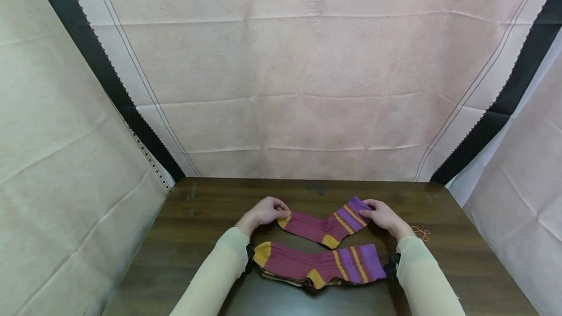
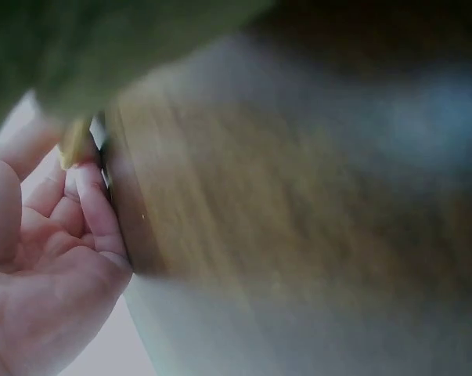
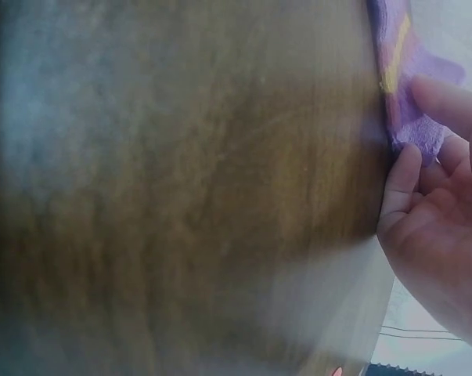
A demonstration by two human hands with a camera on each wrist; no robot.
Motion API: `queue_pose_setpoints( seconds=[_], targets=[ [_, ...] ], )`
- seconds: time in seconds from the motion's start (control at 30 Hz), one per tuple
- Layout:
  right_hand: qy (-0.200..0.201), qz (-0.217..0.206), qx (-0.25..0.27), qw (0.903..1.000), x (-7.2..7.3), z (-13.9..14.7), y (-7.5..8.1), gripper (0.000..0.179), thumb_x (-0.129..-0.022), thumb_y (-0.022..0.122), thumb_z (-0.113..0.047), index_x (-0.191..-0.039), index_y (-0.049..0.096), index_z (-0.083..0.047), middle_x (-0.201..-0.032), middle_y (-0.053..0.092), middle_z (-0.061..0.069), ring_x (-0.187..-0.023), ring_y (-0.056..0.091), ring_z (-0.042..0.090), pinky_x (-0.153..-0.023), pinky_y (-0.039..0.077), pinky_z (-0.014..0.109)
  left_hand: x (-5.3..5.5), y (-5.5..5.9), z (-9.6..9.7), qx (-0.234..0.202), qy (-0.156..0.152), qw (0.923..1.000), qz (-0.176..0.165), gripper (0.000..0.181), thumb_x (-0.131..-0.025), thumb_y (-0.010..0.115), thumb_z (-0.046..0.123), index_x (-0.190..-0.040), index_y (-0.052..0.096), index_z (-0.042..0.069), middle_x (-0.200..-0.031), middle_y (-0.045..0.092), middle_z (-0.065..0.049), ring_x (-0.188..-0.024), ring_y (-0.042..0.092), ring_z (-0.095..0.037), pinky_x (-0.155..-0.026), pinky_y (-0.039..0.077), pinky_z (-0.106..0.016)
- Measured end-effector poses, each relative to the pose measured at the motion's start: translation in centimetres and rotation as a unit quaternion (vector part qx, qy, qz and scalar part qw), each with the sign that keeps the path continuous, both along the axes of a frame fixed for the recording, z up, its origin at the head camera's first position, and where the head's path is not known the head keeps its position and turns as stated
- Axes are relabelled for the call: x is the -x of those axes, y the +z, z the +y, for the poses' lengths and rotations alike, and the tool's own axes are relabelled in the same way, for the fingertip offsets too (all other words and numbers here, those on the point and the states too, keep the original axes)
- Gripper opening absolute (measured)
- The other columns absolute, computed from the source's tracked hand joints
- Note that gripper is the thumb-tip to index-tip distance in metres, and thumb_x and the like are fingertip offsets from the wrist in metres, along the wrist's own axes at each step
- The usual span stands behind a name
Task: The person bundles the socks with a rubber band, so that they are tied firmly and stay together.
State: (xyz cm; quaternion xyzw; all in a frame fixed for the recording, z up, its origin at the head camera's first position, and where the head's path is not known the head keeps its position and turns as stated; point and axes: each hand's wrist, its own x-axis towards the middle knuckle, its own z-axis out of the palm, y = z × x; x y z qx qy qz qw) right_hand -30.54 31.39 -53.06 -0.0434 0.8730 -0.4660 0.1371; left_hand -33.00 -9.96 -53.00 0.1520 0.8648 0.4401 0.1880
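Observation:
A maroon sock [image 1: 307,224] with a yellow toe and heel and a purple striped cuff is stretched between both hands. My left hand [image 1: 269,210] pinches its yellow toe, seen in the left wrist view as a bit of yellow between thumb and fingers. At the other end my right hand [image 1: 384,216] holds the purple cuff [image 3: 419,117] between thumb and fingers. Nearer to me lies a matching sock [image 1: 303,261], flat on top of darker socks whose edges show beneath it. Its toe points left and its cuff right.
Everything lies on a dark brown wooden table [image 1: 193,243]. An orange band or cord [image 1: 421,233] rests beside the right wrist. Pale fabric walls [image 1: 281,126] with black edge strips stand behind the table and at both sides.

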Motion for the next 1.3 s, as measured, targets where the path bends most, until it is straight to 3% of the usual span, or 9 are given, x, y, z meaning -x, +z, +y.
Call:
queue_pose_setpoints(
  seconds=[0.13, 0.33, 0.5, 0.7, 0.9, 1.1, 1.3],
  targets=[
    [0.003, 0.010, -0.007, 0.9999, 0.0, -0.1, 0.1, 0.036, -0.112, 0.059, -0.021, -0.139, 0.059, 0.004, -0.122, 0.069, 0.018, -0.107, 0.064, 0.031, -0.097, 0.047, 0.050, -0.1, 0.2, -0.1, 0.002, 0.007, 1.0000, -0.002, 0.020, -0.102, 0.077, 0.023, -0.118, 0.080, 0.011, -0.108, 0.072, 0.001, -0.096, 0.061, -0.017, -0.086, 0.051, -0.037],
    [-0.014, 0.057, -0.041, 0.9974, 0.1, -0.1, 0.1, 0.030, -0.110, 0.063, -0.023, -0.130, 0.066, 0.000, -0.115, 0.072, 0.015, -0.102, 0.064, 0.027, -0.092, 0.048, 0.045, -0.1, 0.6, -0.1, 0.016, 0.029, 0.9994, -0.006, 0.022, -0.098, 0.081, 0.018, -0.118, 0.080, 0.009, -0.111, 0.073, -0.002, -0.096, 0.062, -0.017, -0.085, 0.052, -0.036],
    [-0.030, 0.082, -0.024, 0.9959, -0.1, 0.2, 0.2, 0.030, -0.109, 0.066, -0.027, -0.129, 0.068, -0.004, -0.114, 0.072, 0.011, -0.099, 0.063, 0.023, -0.088, 0.049, 0.039, -0.6, 0.8, -0.6, 0.004, 0.050, 0.9987, -0.006, 0.020, -0.095, 0.084, 0.018, -0.112, 0.079, 0.007, -0.104, 0.071, -0.003, -0.089, 0.060, -0.018, -0.079, 0.051, -0.034],
    [-0.045, 0.095, 0.032, 0.9940, -0.8, 0.5, 0.8, 0.038, -0.108, 0.069, -0.025, -0.134, 0.064, 0.003, -0.120, 0.069, 0.018, -0.100, 0.064, 0.019, -0.080, 0.059, 0.032, -1.1, 0.5, -1.8, -0.059, 0.056, 0.9966, -0.015, 0.021, -0.096, 0.084, 0.018, -0.109, 0.074, 0.004, -0.096, 0.070, -0.005, -0.084, 0.065, -0.018, -0.077, 0.056, -0.036],
    [-0.078, 0.106, 0.068, 0.9890, -1.9, 0.7, 1.8, 0.043, -0.106, 0.072, -0.024, -0.137, 0.063, 0.005, -0.116, 0.070, 0.016, -0.094, 0.065, 0.010, -0.077, 0.060, 0.028, -1.4, 0.8, -2.2, -0.141, 0.076, 0.9869, -0.016, 0.020, -0.101, 0.078, 0.018, -0.112, 0.068, 0.004, -0.098, 0.071, -0.008, -0.087, 0.069, -0.019, -0.084, 0.061, -0.043],
    [-0.090, 0.111, 0.098, 0.9849, -3.4, 0.6, 2.7, 0.047, -0.105, 0.074, -0.025, -0.139, 0.063, 0.005, -0.110, 0.071, 0.012, -0.090, 0.065, 0.008, -0.078, 0.061, 0.029, -2.3, 1.8, -2.1, -0.181, 0.110, 0.9770, 0.023, 0.017, -0.103, 0.076, 0.016, -0.112, 0.067, 0.005, -0.093, 0.075, -0.004, -0.082, 0.067, -0.017, -0.086, 0.059, -0.054],
    [-0.094, 0.119, 0.101, 0.9833, -5.0, 0.7, 3.1, 0.047, -0.104, 0.075, -0.024, -0.138, 0.062, 0.006, -0.103, 0.072, 0.006, -0.085, 0.066, 0.009, -0.076, 0.061, 0.030, -3.5, 2.7, -2.6, -0.200, 0.126, 0.9701, 0.055, 0.017, -0.101, 0.077, 0.016, -0.113, 0.069, 0.006, -0.094, 0.078, -0.003, -0.082, 0.069, -0.018, -0.084, 0.059, -0.055]
  ],
)
